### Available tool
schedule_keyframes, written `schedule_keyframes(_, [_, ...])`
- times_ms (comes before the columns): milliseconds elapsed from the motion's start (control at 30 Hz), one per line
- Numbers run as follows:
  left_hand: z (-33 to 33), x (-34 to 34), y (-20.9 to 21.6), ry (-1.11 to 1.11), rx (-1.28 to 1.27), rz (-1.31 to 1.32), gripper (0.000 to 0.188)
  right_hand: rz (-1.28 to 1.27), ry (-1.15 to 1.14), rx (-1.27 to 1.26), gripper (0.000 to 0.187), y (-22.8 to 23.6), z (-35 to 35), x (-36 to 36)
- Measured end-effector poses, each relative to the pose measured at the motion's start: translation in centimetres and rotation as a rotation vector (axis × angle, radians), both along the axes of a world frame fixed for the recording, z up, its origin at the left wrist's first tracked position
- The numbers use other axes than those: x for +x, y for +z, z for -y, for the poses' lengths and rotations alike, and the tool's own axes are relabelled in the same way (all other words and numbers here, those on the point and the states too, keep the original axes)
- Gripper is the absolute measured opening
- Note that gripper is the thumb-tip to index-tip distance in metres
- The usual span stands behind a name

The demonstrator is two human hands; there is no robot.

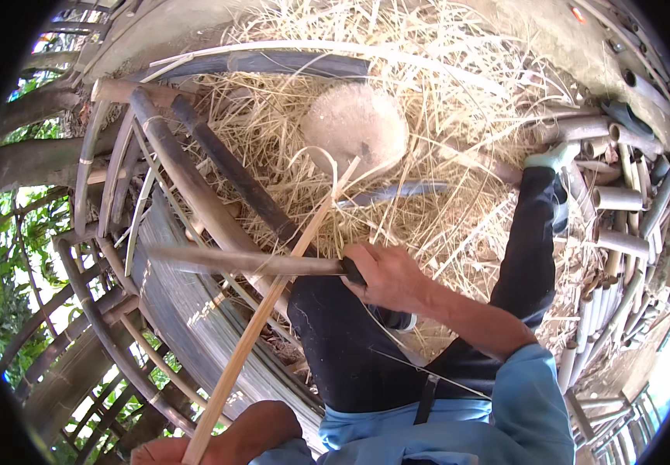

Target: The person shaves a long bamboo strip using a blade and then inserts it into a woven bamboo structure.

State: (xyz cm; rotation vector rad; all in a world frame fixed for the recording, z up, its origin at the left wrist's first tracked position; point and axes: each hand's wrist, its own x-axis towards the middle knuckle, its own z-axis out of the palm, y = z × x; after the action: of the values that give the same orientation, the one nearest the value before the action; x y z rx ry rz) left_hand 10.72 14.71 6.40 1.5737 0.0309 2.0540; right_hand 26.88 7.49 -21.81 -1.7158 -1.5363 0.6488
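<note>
My right hand (385, 277) is wrapped round the dark handle of a long knife (273, 264). Its blade points left and crosses a long, pale bamboo strip (246, 353); the tip end is blurred. The strip slants from the lower left up to the middle, where a thin curled shaving (321, 153) stands off its far end. At the lower edge my left hand (157, 450) is closed about the strip's near end, its fingers largely out of sight. My legs in dark trousers are spread, the left knee just under the blade.
A round wooden block (355, 128) sits among heaped pale shavings (443, 101). Thick bamboo poles (195, 194) lean at the left beside grey slats (188, 291) and a bamboo fence (87, 302). Cut bamboo tubes (618, 198) are piled along the right, near my right foot (552, 157).
</note>
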Motion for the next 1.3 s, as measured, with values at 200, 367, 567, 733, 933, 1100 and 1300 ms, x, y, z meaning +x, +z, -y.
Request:
schedule_keyframes(200, [-1.2,0.8,-0.2,0.063,0.06,-0.028,0.051,0.003,-0.064,-0.221,0.02,-2.6,-1.5,2.3])
schedule_keyframes(367, [-1.6,0.8,-0.3,0.003,0.115,-0.048,0.046,-0.001,0.135,-0.052,0.031,-6.9,-0.9,2.8])
schedule_keyframes(567, [-2.0,-0.9,0.0,0.024,-0.016,-0.126,0.042,-0.092,0.094,-0.163,0.036,-8.2,0.4,2.0])
schedule_keyframes(733, [-1.9,-0.5,0.1,-0.082,-0.009,-0.079,0.041,0.087,-0.285,-0.397,0.026,-18.3,-2.0,7.6])
schedule_keyframes(933, [-2.0,-1.5,0.3,0.025,-0.083,-0.121,0.043,0.104,-0.352,-0.398,0.033,-18.5,1.3,5.5])
schedule_keyframes(1100, [-0.8,-1.5,0.4,-0.254,-0.255,-0.094,0.051,-0.097,-0.282,-0.28,0.032,-8.6,1.0,2.1])
schedule_keyframes(1300, [0.7,-1.7,-0.6,-0.219,-0.202,-0.041,0.05,-0.053,-0.07,-0.007,0.032,5.8,2.3,-3.1])
